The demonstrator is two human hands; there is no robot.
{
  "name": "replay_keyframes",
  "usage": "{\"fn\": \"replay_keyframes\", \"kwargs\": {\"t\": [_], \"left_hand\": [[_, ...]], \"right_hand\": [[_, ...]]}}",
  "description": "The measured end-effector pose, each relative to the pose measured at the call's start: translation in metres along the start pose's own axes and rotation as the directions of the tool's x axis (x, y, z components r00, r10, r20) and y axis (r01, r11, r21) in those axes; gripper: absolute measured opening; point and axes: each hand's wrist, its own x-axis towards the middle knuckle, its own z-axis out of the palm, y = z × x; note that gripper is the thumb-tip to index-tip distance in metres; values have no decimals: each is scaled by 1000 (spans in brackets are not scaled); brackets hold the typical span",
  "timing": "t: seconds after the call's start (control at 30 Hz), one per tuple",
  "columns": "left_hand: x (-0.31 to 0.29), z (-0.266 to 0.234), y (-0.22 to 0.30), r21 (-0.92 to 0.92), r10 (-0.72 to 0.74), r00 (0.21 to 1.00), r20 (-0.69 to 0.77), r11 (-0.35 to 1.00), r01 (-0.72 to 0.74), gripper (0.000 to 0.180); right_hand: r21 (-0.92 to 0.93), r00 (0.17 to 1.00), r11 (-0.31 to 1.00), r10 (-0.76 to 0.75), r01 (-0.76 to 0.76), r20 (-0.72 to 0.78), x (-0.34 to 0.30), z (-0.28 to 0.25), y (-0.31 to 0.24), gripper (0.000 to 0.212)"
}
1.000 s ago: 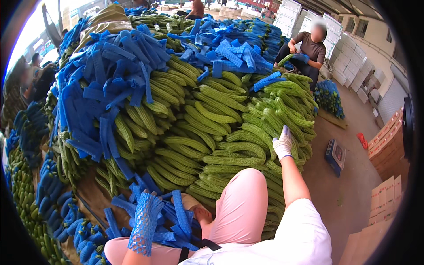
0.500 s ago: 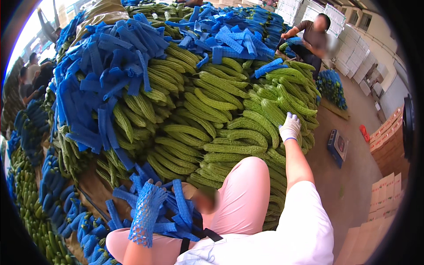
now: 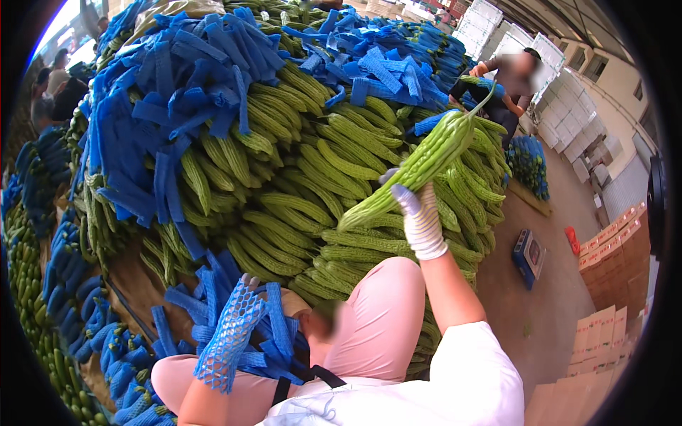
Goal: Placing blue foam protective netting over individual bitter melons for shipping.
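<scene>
My right hand [image 3: 419, 216], in a white striped glove with purple-grey fingertips, is closed around a long green bitter melon [image 3: 419, 167]. The melon is lifted above the pile, slanting up to the right with its thin stem at the far end. A blue foam net sleeve [image 3: 231, 337] is stretched over my left hand [image 3: 245, 295] and wrist. The left fingers reach out through the sleeve's far end, gloved at the tips, with no melon in them. Loose blue foam sleeves [image 3: 280, 323] lie beside that hand, next to my bent legs.
A big heap of bitter melons [image 3: 284, 245] fills the middle, topped by blue sleeves [image 3: 192, 64]. Sleeved melons [image 3: 128, 369] lie at left. Another person [image 3: 508, 82] sits at the far right. A blue scale [image 3: 528, 257] and cardboard boxes [image 3: 611, 248] stand on the right.
My right hand has picked a bitter melon off the heap and brought it up and to the left. The left hand stays inside its sleeve, nearly unmoved. The view has shifted slightly.
</scene>
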Motion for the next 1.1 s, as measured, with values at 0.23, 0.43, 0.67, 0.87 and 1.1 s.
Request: {"fn": "replay_keyframes", "kwargs": {"t": [0.23,0.43,0.67,0.87,1.1], "left_hand": [[-15,23,24,137,61,996,72,988,-70,76],[-31,31,33,87,-227,972,-55,969,231,72],[-24,-29,-30,759,176,980,90,625,-182,46],[-25,-1,4,82,-64,995,-78,994,70,54],[-12,-23,-14,25,21,941,-339,1000,-13,49]], "right_hand": [[641,801,513,518,-571,300,-82,121,89,36],[695,705,354,637,-626,310,-106,134,132,30],[686,674,394,713,-612,193,-116,141,148,29],[434,635,464,574,-773,517,-150,159,130,51],[-120,314,519,668,-847,674,-199,166,144,42]]}}
